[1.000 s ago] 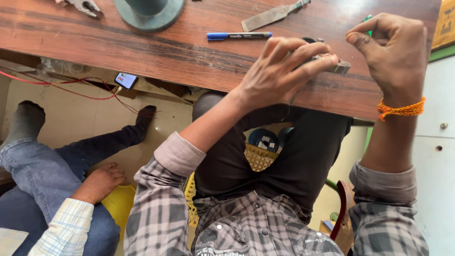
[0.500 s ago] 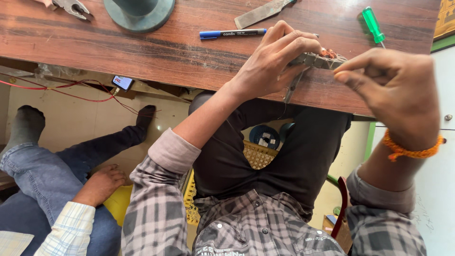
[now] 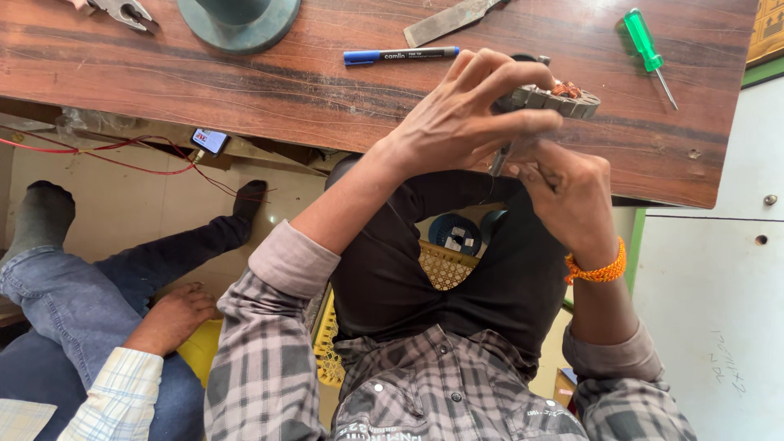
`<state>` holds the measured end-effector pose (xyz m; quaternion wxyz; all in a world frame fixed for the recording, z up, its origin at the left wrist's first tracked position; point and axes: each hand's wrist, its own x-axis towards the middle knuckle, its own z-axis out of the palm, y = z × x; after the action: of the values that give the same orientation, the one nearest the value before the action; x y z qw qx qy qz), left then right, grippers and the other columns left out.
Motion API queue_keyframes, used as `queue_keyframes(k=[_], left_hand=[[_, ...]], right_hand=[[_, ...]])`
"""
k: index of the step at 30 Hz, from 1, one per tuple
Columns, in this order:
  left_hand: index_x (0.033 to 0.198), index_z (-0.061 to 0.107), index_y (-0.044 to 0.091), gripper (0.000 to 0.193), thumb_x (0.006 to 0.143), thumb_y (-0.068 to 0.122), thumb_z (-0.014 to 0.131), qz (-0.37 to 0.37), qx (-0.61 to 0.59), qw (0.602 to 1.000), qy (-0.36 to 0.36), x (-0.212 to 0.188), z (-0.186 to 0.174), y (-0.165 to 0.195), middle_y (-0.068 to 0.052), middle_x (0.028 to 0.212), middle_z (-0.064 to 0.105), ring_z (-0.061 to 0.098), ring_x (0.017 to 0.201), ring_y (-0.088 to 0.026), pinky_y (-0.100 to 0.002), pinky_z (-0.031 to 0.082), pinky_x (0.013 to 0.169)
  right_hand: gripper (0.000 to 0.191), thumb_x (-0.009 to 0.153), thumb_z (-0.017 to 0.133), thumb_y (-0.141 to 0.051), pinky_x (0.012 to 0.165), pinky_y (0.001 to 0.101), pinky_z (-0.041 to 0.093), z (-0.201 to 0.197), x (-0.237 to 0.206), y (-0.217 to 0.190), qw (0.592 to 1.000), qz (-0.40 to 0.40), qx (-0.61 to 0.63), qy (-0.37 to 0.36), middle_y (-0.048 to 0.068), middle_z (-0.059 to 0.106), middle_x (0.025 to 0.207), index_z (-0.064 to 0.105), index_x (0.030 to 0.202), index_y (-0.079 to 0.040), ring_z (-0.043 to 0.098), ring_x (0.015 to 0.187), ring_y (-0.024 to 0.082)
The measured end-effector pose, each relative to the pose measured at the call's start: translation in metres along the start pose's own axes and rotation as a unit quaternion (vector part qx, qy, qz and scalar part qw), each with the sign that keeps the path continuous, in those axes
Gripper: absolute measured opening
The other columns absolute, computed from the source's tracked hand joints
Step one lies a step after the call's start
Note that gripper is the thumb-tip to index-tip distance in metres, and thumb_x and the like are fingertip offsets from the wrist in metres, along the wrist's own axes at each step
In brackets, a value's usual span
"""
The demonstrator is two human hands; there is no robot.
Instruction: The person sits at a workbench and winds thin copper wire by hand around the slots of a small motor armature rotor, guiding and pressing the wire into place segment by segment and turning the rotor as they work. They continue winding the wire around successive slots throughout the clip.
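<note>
Left hand (image 3: 465,122) clamped over grey ringed metal part (image 3: 549,100) with copper windings, fingers (image 3: 523,77) wrapped across its near side; part held at near edge of wooden bench (image 3: 245,90), toward right end. Right hand (image 3: 567,192) just below and touching, fingertips pinched on thin metal piece (image 3: 500,159) under the part; exact grip on it hard to make out. Orange thread band (image 3: 596,269) on right wrist. On bench beyond the hands: blue marker pen (image 3: 400,55), flat metal file (image 3: 449,18) at far edge, green-handled screwdriver (image 3: 647,49) toward far right corner. Round green base (image 3: 238,20) and pliers (image 3: 122,11) at far left edge. Another person's hand (image 3: 175,314) resting on denim knee, lower left, well apart.
</note>
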<state>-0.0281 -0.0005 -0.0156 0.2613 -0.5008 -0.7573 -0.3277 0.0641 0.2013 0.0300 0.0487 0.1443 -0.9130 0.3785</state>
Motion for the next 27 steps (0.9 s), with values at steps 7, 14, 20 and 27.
queue_keyframes(k=[7, 14, 20, 27], left_hand=[[0.093, 0.070, 0.019, 0.025, 0.079, 0.031, 0.087, -0.001, -0.031, 0.999, -0.017, -0.006, -0.007, -0.001, 0.007, 0.157, 0.039, 0.045, 0.135, -0.023, -0.042, 0.044, 0.113], [0.085, 0.065, 0.016, 0.025, 0.079, 0.027, 0.087, 0.012, -0.009, 1.000, 0.003, -0.003, -0.005, 0.000, 0.002, 0.156, 0.040, 0.045, 0.136, -0.024, -0.043, 0.043, 0.114], [0.091, 0.064, 0.015, 0.020, 0.084, 0.019, 0.083, 0.017, 0.054, 0.998, 0.027, -0.009, -0.006, 0.009, 0.000, 0.147, 0.046, 0.048, 0.130, -0.022, -0.044, 0.042, 0.105], [0.096, 0.063, 0.011, 0.013, 0.097, 0.012, 0.076, -0.033, 0.052, 0.995, 0.083, -0.005, 0.004, 0.018, 0.001, 0.093, 0.059, 0.063, 0.075, -0.013, -0.031, 0.053, 0.068]], right_hand=[[0.007, 0.093, 0.076, 0.001, 0.051, 0.0274, 0.031, 0.004, -0.018, 0.008, 0.998, 0.045, 0.046, 0.011, 0.004, 0.040, 0.057, 0.075, 0.099, -0.001, 0.034, 0.054, 0.006], [0.011, 0.090, 0.080, -0.001, 0.053, 0.0246, 0.036, -0.003, -0.022, 0.002, 0.998, 0.031, 0.062, 0.007, 0.004, 0.056, 0.064, 0.077, 0.100, -0.002, 0.043, 0.056, 0.004], [0.007, 0.096, 0.078, 0.001, 0.065, 0.0216, 0.048, -0.034, -0.010, -0.008, 0.995, -0.095, 0.016, 0.001, 0.006, 0.070, 0.081, 0.074, 0.101, -0.002, 0.061, 0.069, 0.003], [0.007, 0.106, 0.082, 0.001, 0.052, 0.0249, 0.031, -0.043, 0.052, 0.002, 0.989, -0.134, -0.042, 0.047, 0.002, 0.054, 0.062, 0.077, 0.103, 0.000, 0.043, 0.054, 0.005]])
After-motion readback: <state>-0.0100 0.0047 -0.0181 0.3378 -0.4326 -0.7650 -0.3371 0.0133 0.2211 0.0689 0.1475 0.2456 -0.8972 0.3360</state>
